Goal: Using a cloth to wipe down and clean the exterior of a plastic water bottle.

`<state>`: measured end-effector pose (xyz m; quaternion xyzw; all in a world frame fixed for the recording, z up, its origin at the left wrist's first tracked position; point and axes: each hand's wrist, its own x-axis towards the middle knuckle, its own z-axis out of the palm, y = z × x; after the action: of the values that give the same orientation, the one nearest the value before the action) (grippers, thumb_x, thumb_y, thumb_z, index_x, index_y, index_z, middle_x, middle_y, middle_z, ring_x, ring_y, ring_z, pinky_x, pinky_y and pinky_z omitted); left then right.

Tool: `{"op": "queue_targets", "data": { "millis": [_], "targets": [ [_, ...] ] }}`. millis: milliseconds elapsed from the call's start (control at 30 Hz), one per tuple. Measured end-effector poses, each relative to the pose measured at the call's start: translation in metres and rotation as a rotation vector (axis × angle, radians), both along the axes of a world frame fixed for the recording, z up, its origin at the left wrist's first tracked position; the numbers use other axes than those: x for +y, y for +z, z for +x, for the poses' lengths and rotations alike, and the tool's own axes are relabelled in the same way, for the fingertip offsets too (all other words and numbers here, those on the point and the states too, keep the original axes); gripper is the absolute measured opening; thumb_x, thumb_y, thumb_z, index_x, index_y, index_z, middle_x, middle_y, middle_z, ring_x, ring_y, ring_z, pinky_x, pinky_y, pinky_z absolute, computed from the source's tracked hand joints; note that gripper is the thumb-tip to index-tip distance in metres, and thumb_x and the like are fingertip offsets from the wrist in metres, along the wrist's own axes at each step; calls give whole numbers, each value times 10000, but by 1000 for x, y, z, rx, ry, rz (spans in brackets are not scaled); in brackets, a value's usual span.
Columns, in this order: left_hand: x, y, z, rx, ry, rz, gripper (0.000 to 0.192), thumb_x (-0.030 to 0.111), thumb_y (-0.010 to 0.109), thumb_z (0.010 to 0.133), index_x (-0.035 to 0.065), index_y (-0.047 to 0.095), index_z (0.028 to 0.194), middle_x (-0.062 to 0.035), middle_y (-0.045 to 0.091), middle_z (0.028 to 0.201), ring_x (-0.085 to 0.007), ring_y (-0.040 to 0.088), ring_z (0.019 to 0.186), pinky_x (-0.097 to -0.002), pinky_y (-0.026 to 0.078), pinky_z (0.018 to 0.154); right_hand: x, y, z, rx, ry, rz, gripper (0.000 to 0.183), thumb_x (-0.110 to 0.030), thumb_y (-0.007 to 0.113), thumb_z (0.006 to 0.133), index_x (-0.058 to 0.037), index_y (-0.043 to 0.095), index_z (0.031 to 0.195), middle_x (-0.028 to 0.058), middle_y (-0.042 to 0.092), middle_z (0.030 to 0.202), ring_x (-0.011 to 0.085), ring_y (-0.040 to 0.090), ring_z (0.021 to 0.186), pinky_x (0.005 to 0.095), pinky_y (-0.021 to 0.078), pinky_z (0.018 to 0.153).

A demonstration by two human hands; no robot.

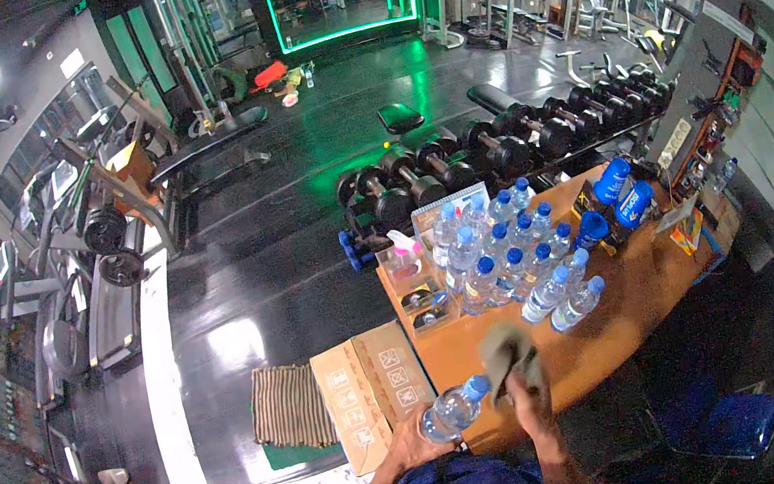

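My left hand [415, 441] grips a clear plastic water bottle [452, 412] with a blue cap, tilted to the right, close to my body. In my right hand [531, 401] is a crumpled grey-brown cloth [505, 356], a little blurred, held up near the bottle's cap and apart from it. Beyond both hands, several blue-capped water bottles [513, 271] stand grouped on the orange-brown wooden desk [465, 351]. Some of them partly hide others.
Blue shaker cups [611, 182], a desk calendar [453, 202] and a clear organizer [436, 310] share the desk. A cardboard box [373, 392] adjoins its left edge. Past the desk runs a dumbbell rack [494, 149]. A blue chair [727, 424] is at right.
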<state>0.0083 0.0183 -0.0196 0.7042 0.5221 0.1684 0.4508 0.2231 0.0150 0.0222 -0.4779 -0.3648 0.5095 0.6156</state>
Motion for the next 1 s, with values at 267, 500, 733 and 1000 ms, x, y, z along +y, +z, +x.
{"op": "queue_targets", "data": {
  "millis": [267, 500, 733, 1000],
  "targets": [
    [-1, -12, -4, -115, -53, 121, 734, 353, 793, 538, -12, 524, 1116, -206, 613, 1034, -333, 600, 983, -397, 480, 843, 18, 22, -3, -594, 181, 182, 303, -43, 522, 756, -7, 583, 1051, 140, 623, 999, 324, 561, 997, 379, 442, 865],
    [-8, -19, -7, -235, 49, 25, 694, 343, 789, 561, -34, 528, 1084, -215, 628, 971, -325, 618, 932, -393, 482, 824, 13, 12, -8, -306, -88, -167, 342, -249, 563, 884, 22, 566, 1092, 149, 626, 1039, 243, 592, 969, 351, 452, 834],
    [-5, -9, -3, -348, 77, -195, 900, 383, 805, 584, -44, 398, 1265, -221, 602, 1082, -290, 584, 1033, -361, 464, 892, 25, 22, -26, -671, -40, 410, 377, -90, 598, 798, -19, 512, 1158, 143, 532, 1170, 259, 516, 1082, 350, 410, 922],
    [-18, -24, -3, -456, 96, -209, 854, 350, 753, 689, -44, 337, 1322, -210, 510, 1217, -266, 487, 1152, -357, 382, 988, 20, 0, -41, -233, -315, -33, 312, -160, 510, 900, 12, 512, 1161, 130, 542, 1215, 260, 532, 1106, 373, 440, 905]
  ]
}}
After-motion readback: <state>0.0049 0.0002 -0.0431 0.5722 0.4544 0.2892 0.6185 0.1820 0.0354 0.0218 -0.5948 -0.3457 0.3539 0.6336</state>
